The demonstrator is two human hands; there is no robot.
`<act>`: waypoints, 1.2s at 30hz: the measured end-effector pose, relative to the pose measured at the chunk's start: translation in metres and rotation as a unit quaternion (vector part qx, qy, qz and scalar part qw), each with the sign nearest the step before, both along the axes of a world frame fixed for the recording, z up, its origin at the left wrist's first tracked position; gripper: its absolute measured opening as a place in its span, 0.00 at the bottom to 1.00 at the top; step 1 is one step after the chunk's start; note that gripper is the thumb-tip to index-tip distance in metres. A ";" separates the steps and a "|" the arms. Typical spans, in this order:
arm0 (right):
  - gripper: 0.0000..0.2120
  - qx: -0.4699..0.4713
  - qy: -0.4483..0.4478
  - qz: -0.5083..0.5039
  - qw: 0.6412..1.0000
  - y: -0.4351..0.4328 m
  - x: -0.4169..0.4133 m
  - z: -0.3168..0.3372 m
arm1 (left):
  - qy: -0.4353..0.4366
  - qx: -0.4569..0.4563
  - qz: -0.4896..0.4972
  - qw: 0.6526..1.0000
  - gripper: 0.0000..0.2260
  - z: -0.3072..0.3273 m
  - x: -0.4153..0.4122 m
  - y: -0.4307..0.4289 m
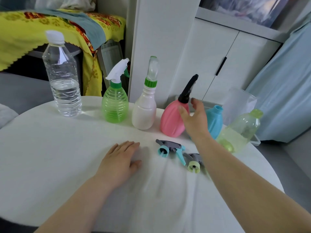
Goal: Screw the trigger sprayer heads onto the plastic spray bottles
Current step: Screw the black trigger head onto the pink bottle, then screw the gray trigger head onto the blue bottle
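Note:
A pink bottle (170, 120) with a black sprayer head (188, 89) stands at the back of the white table (50, 157). My right hand (193, 118) is open beside it, fingers spread, touching or just off its right side. Behind the hand stands a blue bottle (215, 120) with a bare neck, and a pale green bottle (240, 132) leans to its right. Two loose sprayer heads lie in front: a grey and blue one (170, 148) and a grey and yellow-green one (193, 163). My left hand (121, 158) rests flat on the table, empty.
A green bottle with a white sprayer (115, 101), a white bottle with a green-collared clear cap (145, 105) and a clear water bottle (63, 78) stand in a row at the back left. White cabinets rise behind; a clear container (239, 103) sits at the right.

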State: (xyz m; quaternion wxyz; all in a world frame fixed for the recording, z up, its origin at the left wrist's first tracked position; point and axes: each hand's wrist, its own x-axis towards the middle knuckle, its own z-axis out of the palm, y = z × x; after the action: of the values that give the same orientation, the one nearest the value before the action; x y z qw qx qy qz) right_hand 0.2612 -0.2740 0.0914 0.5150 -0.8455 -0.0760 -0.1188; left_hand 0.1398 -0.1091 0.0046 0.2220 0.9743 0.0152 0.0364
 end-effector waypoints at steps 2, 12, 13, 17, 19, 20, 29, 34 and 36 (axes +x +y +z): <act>0.20 -0.034 -0.048 -0.011 0.998 -0.003 -0.024 -0.011 | -0.011 -0.002 -0.005 1.000 0.23 0.004 -0.004 0.000; 0.23 -0.398 0.101 0.021 0.912 0.027 -0.061 -0.041 | 0.014 0.020 0.005 1.000 0.22 0.002 -0.017 0.005; 0.23 -0.420 0.105 0.016 0.901 0.029 -0.059 -0.040 | 0.013 0.018 0.005 1.000 0.22 0.001 -0.017 0.005; 0.24 -0.492 0.109 0.015 0.864 0.034 -0.055 -0.037 | 0.014 0.017 0.000 1.000 0.21 0.000 -0.016 0.007; 0.23 -0.498 0.120 0.019 0.859 0.037 -0.056 -0.037 | 0.015 0.016 0.000 1.000 0.22 0.000 -0.015 0.009; 0.22 -0.490 0.130 0.021 0.862 0.037 -0.057 -0.037 | 0.014 0.014 0.001 1.000 0.22 0.001 -0.015 0.009; 0.14 -0.017 0.175 0.068 0.982 -0.005 -0.076 -0.012 | -0.027 -0.039 -0.003 0.999 0.20 0.011 -0.020 0.012; 0.02 0.362 0.175 0.057 0.914 -0.065 -0.091 -0.002 | -0.075 -0.119 0.009 0.990 0.13 0.020 -0.028 -0.009; 0.05 0.443 0.171 0.072 0.877 -0.090 -0.092 -0.003 | -0.095 -0.186 0.012 0.978 0.11 0.025 -0.029 -0.022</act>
State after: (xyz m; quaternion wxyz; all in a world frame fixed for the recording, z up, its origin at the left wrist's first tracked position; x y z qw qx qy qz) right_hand 0.1697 -0.3642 0.0885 0.8478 -0.5283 0.0128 0.0435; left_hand 0.1106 -0.1311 0.0295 0.3991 0.9079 0.0128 0.1277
